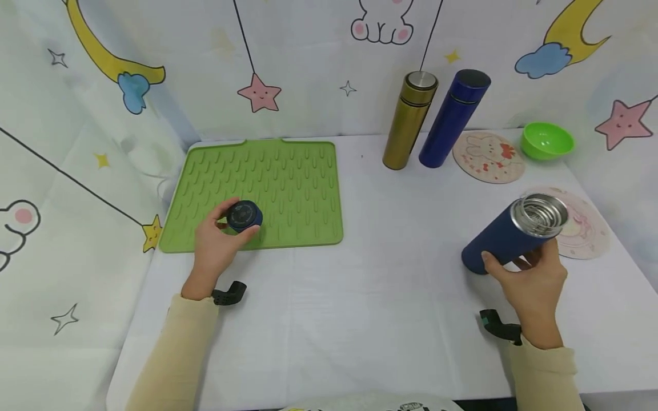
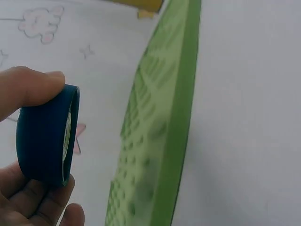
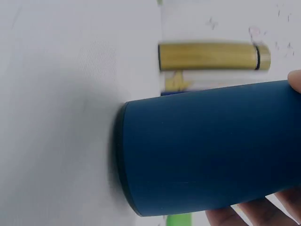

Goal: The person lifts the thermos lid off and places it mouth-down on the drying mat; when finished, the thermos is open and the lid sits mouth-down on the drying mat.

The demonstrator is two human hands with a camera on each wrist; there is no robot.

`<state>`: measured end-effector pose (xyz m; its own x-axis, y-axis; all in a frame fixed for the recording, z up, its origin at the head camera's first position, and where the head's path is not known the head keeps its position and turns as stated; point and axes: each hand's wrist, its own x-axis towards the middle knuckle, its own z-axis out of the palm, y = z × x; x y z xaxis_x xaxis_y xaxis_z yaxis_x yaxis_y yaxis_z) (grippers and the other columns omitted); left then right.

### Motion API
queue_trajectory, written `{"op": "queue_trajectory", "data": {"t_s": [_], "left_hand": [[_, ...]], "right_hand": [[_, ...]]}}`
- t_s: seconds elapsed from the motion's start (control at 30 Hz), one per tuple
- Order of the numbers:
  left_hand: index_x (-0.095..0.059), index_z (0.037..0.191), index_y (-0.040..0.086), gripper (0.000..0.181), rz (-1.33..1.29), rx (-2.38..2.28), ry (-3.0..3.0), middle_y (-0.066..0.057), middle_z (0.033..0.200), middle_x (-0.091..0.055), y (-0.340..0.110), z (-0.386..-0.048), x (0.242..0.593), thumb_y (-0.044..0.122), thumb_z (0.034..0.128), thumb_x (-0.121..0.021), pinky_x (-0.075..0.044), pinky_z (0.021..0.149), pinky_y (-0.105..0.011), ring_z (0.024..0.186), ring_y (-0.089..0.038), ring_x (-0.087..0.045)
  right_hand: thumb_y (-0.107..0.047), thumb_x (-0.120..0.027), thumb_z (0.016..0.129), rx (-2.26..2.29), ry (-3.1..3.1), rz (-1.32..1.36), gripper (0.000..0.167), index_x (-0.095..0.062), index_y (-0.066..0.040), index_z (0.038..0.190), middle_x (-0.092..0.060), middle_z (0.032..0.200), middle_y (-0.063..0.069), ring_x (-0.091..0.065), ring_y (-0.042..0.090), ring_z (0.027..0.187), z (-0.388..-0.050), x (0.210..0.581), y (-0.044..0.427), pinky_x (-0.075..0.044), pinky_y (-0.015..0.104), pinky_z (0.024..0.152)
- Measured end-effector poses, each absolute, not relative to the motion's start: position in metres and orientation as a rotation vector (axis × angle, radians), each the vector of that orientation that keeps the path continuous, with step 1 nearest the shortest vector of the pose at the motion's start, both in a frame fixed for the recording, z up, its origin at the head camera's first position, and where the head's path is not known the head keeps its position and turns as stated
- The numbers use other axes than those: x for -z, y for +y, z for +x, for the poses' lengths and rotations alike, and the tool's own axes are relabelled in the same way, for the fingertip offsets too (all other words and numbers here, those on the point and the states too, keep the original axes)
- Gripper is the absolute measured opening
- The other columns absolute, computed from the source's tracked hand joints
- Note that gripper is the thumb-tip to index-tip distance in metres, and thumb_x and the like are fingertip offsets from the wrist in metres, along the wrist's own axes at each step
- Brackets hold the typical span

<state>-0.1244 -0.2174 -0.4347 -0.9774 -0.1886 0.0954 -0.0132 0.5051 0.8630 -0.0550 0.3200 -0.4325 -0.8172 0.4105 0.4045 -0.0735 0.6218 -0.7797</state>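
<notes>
My left hand [image 1: 218,242] pinches a dark blue bottle lid [image 1: 244,216] between thumb and fingers, above the near part of a green ridged drying mat [image 1: 288,188]. In the left wrist view the lid [image 2: 44,136] appears side-on, its rim facing the mat [image 2: 174,117]. My right hand [image 1: 534,279] grips a dark blue thermos [image 1: 501,242] around its body. The thermos mouth is uncovered and shows a steel rim and shiny inside. The right wrist view shows the lower body of this thermos [image 3: 207,150], its base close to the white tabletop; whether it touches cannot be told.
A gold thermos [image 1: 408,123] and a brighter blue thermos [image 1: 452,120] stand capped at the back. Right of them are a round bunny-print coaster [image 1: 488,157] and a green bowl [image 1: 547,141]. Another round coaster [image 1: 586,228] lies partly behind the held thermos.
</notes>
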Motion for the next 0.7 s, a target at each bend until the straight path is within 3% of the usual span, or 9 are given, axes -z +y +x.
{"op": "queue_trajectory", "data": {"t_s": [0.17,0.3,0.4,0.5,0.7], "left_hand": [[-0.056,0.150,0.013,0.074,0.297,1.275,-2.632,-0.017,0.141,-0.064,-0.239,-0.128,0.437,0.028,0.0845,-0.087,-0.046,0.092,-0.033,0.125,-0.031,-0.060],[-0.053,0.152,0.010,0.077,0.357,1.175,-2.655,-0.021,0.142,-0.063,-0.256,-0.132,0.442,0.032,0.0853,-0.086,-0.052,0.098,-0.046,0.129,-0.037,-0.060],[-0.052,0.152,0.007,0.078,0.388,1.146,-2.648,-0.023,0.145,-0.061,-0.265,-0.135,0.445,0.029,0.0854,-0.086,-0.047,0.111,-0.057,0.136,-0.040,-0.056],[-0.052,0.152,0.005,0.078,0.397,1.114,-2.641,-0.023,0.147,-0.059,-0.271,-0.139,0.448,0.027,0.0853,-0.086,-0.045,0.113,-0.058,0.138,-0.041,-0.055],[-0.051,0.152,0.003,0.079,0.418,1.087,-2.646,-0.025,0.151,-0.056,-0.275,-0.144,0.448,0.026,0.0857,-0.086,-0.043,0.116,-0.060,0.141,-0.045,-0.052]], "right_hand": [[0.006,-0.089,0.069,-1.134,-2.234,-0.400,0.086,-0.057,-0.021,0.145,-0.069,0.126,-0.014,-0.062,-0.016,0.096,-0.050,0.435,0.343,-0.050,-0.001,0.078],[0.004,-0.088,0.070,-1.115,-2.186,-0.472,0.082,-0.059,-0.021,0.142,-0.068,0.122,-0.018,-0.064,-0.014,0.094,-0.045,0.435,0.358,-0.050,-0.001,0.076],[0.002,-0.088,0.071,-1.063,-2.178,-0.517,0.081,-0.059,-0.023,0.143,-0.069,0.126,-0.013,-0.063,-0.016,0.095,-0.042,0.435,0.370,-0.049,-0.002,0.075],[0.001,-0.087,0.073,-1.017,-2.180,-0.584,0.081,-0.058,-0.024,0.144,-0.068,0.132,-0.011,-0.062,-0.015,0.098,-0.038,0.434,0.381,-0.047,-0.003,0.076],[-0.008,-0.085,0.081,-0.895,-2.194,-0.741,0.079,-0.052,-0.031,0.149,-0.063,0.144,-0.008,-0.060,-0.011,0.110,-0.027,0.433,0.399,-0.051,0.006,0.093]]}}
